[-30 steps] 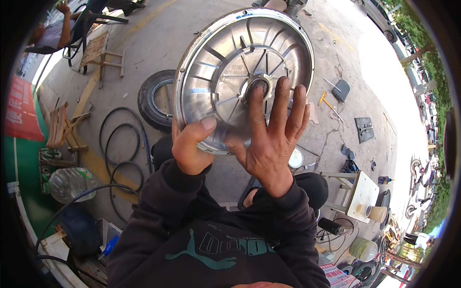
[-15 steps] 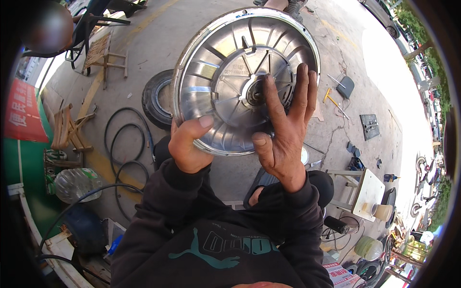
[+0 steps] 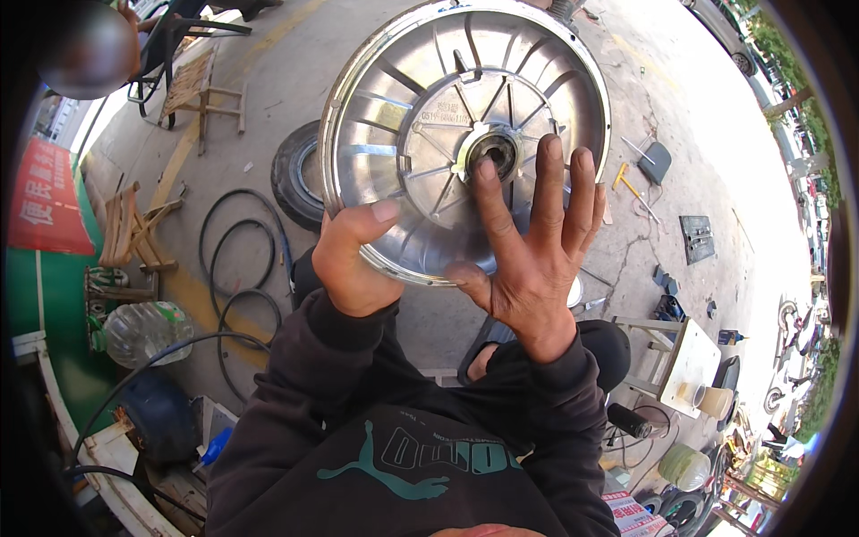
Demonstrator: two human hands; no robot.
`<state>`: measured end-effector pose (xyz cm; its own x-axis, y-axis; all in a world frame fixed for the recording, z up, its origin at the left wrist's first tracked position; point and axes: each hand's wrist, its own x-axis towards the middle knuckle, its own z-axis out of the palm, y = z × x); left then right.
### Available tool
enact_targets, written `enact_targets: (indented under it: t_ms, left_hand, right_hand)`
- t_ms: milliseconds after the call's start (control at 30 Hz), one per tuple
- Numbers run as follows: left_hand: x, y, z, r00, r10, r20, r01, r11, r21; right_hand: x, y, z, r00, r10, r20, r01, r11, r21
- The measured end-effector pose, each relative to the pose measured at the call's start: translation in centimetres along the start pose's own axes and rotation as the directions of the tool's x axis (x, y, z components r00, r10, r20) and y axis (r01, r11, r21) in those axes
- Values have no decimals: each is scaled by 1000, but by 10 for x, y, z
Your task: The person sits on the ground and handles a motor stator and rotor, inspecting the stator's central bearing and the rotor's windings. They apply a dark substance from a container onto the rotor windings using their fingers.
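Note:
A round silvery hub cover, dished and ribbed inside, fills the upper middle of the head view and is tilted toward me. My left hand grips its lower-left rim, thumb on the inner face and the other fingers hidden behind. At the cover's centre sits a dark ring-shaped bearing. In front of the cover's lower right, my right hand is open with fingers spread. Its index fingertip is at the bearing's lower edge; whether it touches cannot be told.
Behind the cover at left lies a tyre, near a coiled black hose. Wooden stools and a water bottle stand farther left. On the right are a yellow-handled tool, a dark plate and a small bench with cups.
The hub cover has risen slightly and faces me more squarely. My right hand has shifted a little left and its index finger has moved lower, uncovering more of the bearing. The left hand keeps its grip.

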<state>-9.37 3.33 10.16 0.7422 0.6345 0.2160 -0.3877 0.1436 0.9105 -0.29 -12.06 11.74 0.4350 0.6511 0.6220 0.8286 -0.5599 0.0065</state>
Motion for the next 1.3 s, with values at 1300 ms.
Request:
enact_targets:
  t_ms: [1300]
  left_hand:
    - [4, 15, -6, 967, -237, 90, 251, 854, -455]
  right_hand:
    - [-2, 32, 3, 987, 74, -141, -27, 950, 310]
